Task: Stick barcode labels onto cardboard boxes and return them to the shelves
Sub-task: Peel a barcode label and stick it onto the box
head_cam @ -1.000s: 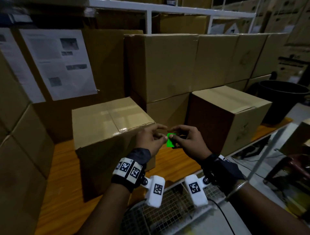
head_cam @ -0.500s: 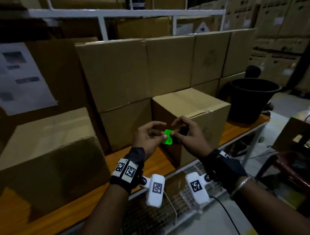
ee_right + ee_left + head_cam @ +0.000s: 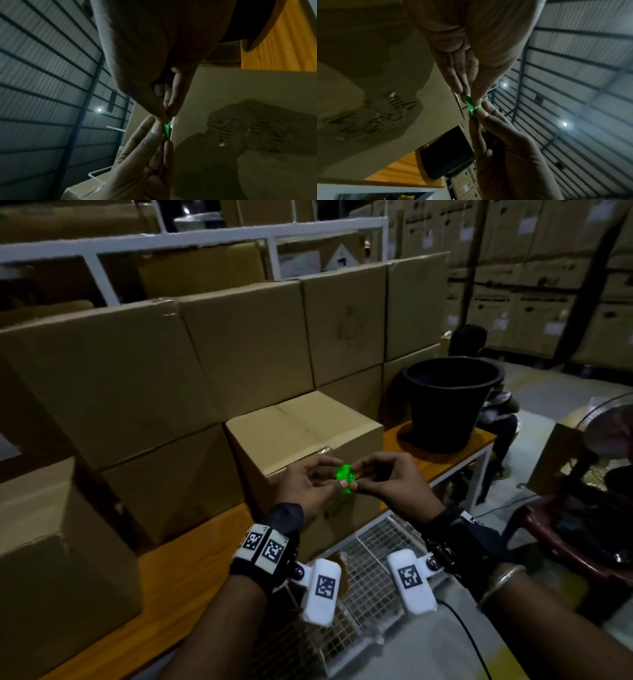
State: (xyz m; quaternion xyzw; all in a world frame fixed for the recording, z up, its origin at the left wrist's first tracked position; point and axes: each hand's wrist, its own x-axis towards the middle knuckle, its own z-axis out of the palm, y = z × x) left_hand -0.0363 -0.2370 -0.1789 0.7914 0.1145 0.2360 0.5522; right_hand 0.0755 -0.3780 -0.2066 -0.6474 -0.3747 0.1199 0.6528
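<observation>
Head view: at the centre of the frame, the person's left hand [image 3: 308,487] and right hand [image 3: 394,484] meet in front of a closed cardboard box [image 3: 301,433] that sits on an orange wooden shelf [image 3: 191,570]. Between the fingertips of both hands is a small bright green label [image 3: 346,478], pinched from each side. Stacked boxes fill the upper left, and a black bucket [image 3: 448,402] stands at the right on the same shelf.

Left wrist view: near the middle of the frame, the left hand's fingertips [image 3: 462,86] close on the upper end of the green label [image 3: 471,104], while the right hand grips the lower end. The label looks bent or creased between them.

Right wrist view: the green label [image 3: 165,128] shows only as a thin sliver at centre, held between thumb and finger of the right hand, with left fingers reaching up from below.

The label appears very light, thin and floppy, likely sticky on one face. It is probably best held by its edges, so it does not fold onto itself.
</observation>
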